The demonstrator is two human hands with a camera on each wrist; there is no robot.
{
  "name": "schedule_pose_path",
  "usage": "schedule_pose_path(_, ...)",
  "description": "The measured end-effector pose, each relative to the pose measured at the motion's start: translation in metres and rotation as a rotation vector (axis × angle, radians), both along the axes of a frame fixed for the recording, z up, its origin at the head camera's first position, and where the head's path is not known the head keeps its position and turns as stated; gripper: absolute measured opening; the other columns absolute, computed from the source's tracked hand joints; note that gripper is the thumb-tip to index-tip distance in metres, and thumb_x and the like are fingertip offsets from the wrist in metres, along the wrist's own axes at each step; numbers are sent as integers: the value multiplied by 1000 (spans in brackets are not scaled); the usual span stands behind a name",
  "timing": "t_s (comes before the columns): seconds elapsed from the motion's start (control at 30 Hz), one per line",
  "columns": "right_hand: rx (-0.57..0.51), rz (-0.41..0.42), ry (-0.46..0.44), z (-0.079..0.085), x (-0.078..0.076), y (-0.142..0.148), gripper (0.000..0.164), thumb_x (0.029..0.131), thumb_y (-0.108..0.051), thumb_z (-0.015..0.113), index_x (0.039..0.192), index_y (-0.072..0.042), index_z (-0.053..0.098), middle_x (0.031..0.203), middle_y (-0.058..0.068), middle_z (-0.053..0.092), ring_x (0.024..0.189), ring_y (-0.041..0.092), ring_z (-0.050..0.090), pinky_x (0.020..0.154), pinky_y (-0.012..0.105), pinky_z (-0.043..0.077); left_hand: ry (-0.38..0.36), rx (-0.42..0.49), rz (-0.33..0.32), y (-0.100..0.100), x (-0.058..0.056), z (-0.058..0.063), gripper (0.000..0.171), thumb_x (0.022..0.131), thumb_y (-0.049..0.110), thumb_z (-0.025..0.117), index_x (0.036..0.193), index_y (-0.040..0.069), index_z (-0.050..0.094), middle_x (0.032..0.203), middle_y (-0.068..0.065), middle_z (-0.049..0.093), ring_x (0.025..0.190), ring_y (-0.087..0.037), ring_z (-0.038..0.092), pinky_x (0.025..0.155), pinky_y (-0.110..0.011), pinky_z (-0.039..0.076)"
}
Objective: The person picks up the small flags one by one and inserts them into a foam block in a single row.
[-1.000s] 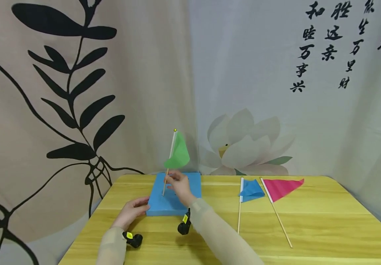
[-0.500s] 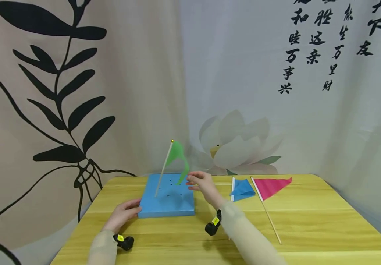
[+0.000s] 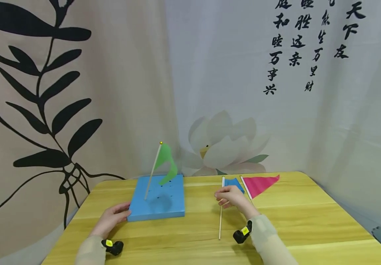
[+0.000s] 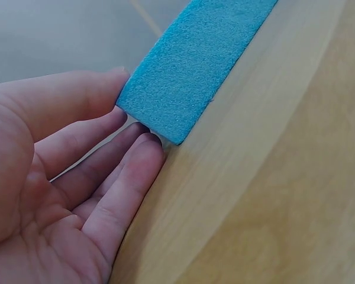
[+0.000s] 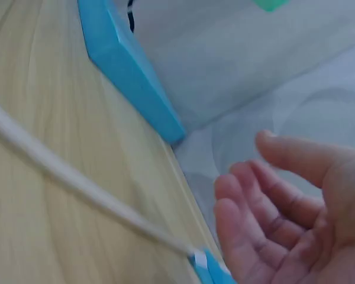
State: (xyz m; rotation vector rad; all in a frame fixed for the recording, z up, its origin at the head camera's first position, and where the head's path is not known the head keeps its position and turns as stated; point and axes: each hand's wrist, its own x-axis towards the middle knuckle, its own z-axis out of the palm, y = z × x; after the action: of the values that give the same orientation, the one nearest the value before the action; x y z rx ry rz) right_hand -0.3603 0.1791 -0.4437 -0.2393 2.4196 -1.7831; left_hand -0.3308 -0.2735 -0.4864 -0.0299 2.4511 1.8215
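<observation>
In the head view a blue foam block (image 3: 174, 208) with small holes lies on the table, a green flag (image 3: 162, 156) standing tilted in it. My left hand (image 3: 111, 219) rests against the block's near left side. The left wrist view shows its fairly straight fingers and thumb touching the corner of the foam (image 4: 183, 71). My right hand (image 3: 235, 200) hovers over a small blue flag (image 3: 232, 183) lying on the table. Its fingers are loosely bent with nothing between them. In the right wrist view the flag's pale stick (image 5: 77, 180) passes beside the hand, apart from it.
A pink flag (image 3: 260, 185) lies just right of the blue one, its lower stick hidden behind the right hand and arm. The wooden table (image 3: 177, 243) ends at a curtain (image 3: 137, 92) printed with leaves, a lotus and characters.
My right hand has let go of the green flag's stick and moved right to the blue flag. The green flag now stands by itself in the block. My left hand has stayed at the block.
</observation>
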Motion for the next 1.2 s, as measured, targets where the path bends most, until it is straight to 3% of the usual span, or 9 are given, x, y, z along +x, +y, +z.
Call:
schedule_pose_path(0.2, 94, -27, -47, -18, -2, 17, 22, 88, -14, 71, 94, 7, 71, 72, 9, 68, 60, 18, 65, 58, 35, 59, -13, -1, 15, -1, 0, 0, 63, 92, 25, 69, 141, -6, 45, 142, -28, 44, 123, -36, 50, 93, -43, 51)
schedule_pose_path(0.4, 156, 8, -54, -29, 4, 16, 21, 88, -16, 71, 84, 4, 71, 67, 9, 66, 55, 18, 64, 52, 35, 58, -17, -2, 12, -4, 2, -2, 65, 91, 26, 70, 141, -8, 44, 142, -28, 44, 121, -36, 52, 92, -43, 51)
schedule_pose_path(0.63, 302, -118, 11, -39, 4, 7, 33, 78, -27, 81, 61, -7, 61, 53, 3, 58, 41, 13, 53, 40, 30, 52, -26, 6, 2, -4, -1, -2, 64, 92, 25, 69, 141, -7, 44, 142, -28, 43, 121, -37, 51, 92, -43, 51)
schedule_pose_path(0.97, 368, -171, 15, -33, 9, 11, 34, 73, -10, 79, 52, -8, 52, 47, 3, 51, 36, 13, 47, 38, 30, 51, -19, -1, 26, -1, -3, -2, 60, 94, 25, 66, 141, -6, 45, 140, -27, 46, 122, -37, 51, 89, -40, 53)
schedule_pose_path(1.2, 428, -172, 31, -30, 8, 16, 36, 72, -10, 74, 47, -11, 50, 44, -2, 48, 36, 11, 45, 37, 27, 48, -22, -3, 21, -2, -3, -1, 62, 94, 26, 66, 141, -7, 45, 141, -27, 45, 121, -36, 51, 89, -40, 53)
